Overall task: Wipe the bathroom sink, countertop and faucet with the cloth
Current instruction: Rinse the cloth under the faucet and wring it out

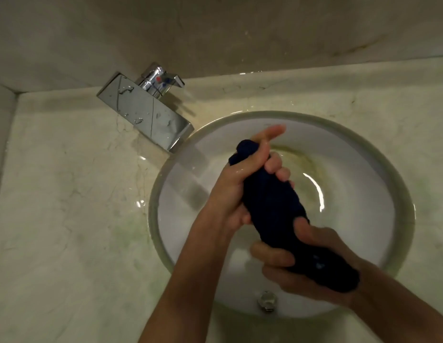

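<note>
Cloth (272, 206), dark blue and rolled into a thick twist, is held above the round white sink (364, 174). Left hand (230, 189) grips its far end, fingers (277, 167) curled tight round it, one finger pointing out straight. Right hand (302, 268) grips the near end, fingers wrapped round it. Chrome faucet (146, 110), beaded with water, stands at ten o'clock from the basin on the wet marble counter (67, 194). Overflow fitting (267, 300) sits at six o'clock.
</note>
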